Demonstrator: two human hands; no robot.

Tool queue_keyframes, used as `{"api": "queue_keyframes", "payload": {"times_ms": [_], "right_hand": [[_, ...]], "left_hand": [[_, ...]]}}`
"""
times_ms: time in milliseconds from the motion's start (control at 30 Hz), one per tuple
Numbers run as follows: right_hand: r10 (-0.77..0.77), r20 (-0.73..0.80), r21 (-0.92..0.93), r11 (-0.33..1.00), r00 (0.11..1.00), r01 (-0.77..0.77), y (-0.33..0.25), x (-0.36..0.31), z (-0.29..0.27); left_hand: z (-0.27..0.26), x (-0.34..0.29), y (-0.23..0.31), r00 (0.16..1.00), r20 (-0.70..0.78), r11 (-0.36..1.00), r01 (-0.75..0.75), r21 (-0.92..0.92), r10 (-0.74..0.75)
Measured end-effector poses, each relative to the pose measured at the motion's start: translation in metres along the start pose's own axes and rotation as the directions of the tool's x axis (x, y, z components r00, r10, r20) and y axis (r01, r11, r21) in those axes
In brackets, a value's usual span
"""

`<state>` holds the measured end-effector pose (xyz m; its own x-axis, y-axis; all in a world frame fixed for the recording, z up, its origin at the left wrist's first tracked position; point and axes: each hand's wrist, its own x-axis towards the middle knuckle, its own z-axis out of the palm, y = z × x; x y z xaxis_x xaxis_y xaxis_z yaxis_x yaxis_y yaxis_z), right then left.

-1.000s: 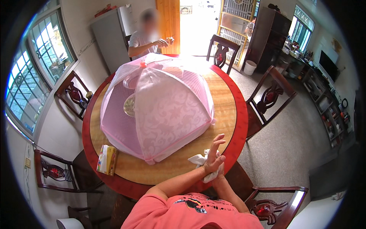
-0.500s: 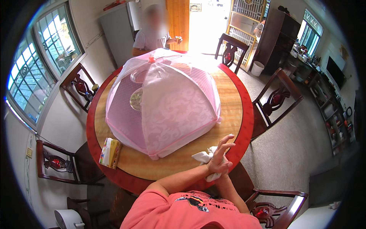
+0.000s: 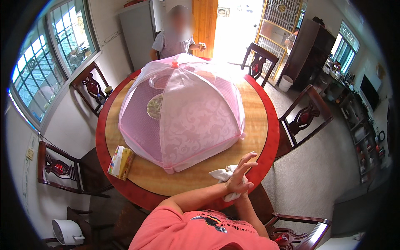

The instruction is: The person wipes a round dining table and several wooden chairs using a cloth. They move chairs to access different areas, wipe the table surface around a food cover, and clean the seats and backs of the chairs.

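Note:
My left arm reaches across to the right over the near edge of the table. My left hand [image 3: 238, 178] is open, its fingers stretched out and apart. A crumpled white cloth [image 3: 221, 174] shows on both sides of my left wrist. My right hand, largely hidden beneath the left, grips this cloth against the wrist; its forearm [image 3: 250, 216] comes up from the lower right. Just beyond my hands stands a pink mesh food cover [image 3: 200, 125] with a patterned panel. Through its netting a dish of food [image 3: 155, 106] is visible.
The round wooden table [image 3: 260, 112] has a red rim. A tissue pack [image 3: 121, 163] lies at its left. Dark chairs, including one on the right [image 3: 306, 116], surround it. Across the table is another person [image 3: 171, 45]. A white bin [image 3: 285, 83] stands on the floor.
The view has shifted slightly, and the scene sits a little farther right in its upper part. My hands keep nearly the same pose around the cloth. The other person's arm has moved slightly.

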<state>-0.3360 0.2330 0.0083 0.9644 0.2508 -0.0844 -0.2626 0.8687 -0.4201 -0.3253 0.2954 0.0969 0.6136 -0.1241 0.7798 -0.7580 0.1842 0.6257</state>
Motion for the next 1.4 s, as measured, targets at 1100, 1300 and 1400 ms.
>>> {"api": "queue_keyframes", "payload": {"times_ms": [1100,1300,1400], "right_hand": [[-0.062,-0.1,-0.099,0.994,0.993,0.052,-0.014,-0.018,0.022],[-0.113,-0.102,-0.123,0.987,0.988,0.1,-0.024,-0.025,0.034],[-0.101,-0.144,-0.062,0.994,0.984,0.093,-0.016,-0.026,0.042]], "left_hand": [[-0.014,0.036,0.025,0.761,0.544,0.885,-0.461,0.069,0.354],[0.015,0.023,0.013,0.984,0.018,0.881,0.169,-0.441,-0.18],[0.017,-0.001,0.002,0.964,-0.067,0.893,0.211,-0.398,-0.258]]}}
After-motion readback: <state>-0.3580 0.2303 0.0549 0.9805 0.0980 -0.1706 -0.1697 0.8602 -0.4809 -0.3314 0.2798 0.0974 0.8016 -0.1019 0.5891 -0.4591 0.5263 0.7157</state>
